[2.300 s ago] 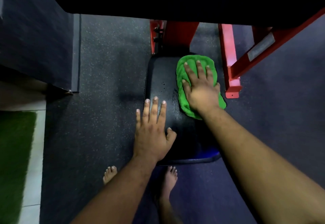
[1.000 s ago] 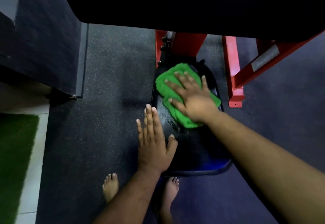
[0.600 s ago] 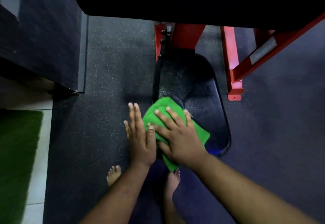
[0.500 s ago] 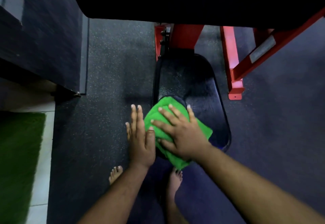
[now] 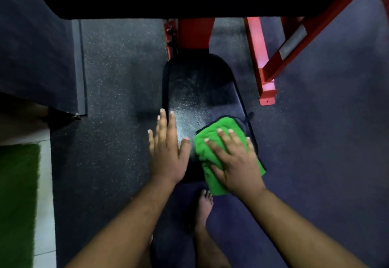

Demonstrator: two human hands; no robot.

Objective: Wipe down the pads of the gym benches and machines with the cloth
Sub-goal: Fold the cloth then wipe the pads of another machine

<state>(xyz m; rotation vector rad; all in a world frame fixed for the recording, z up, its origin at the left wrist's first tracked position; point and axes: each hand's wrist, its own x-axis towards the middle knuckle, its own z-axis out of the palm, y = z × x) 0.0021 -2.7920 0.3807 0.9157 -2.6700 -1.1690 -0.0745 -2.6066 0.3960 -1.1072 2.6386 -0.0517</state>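
The right hand [image 5: 235, 162] is laid flat, fingers spread, on a crumpled green cloth [image 5: 212, 141], much of which is hidden beneath it. The left hand [image 5: 168, 152] is pressed flat on the black padded seat [image 5: 195, 91]. The red steel frame [image 5: 265, 61] is cut off above by darkness.

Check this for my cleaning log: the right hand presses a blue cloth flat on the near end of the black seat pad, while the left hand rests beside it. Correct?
Not quite: the cloth is green, not blue, as the head view shows. The right hand does press it flat on the near end of the black seat pad, with the left hand resting beside it.
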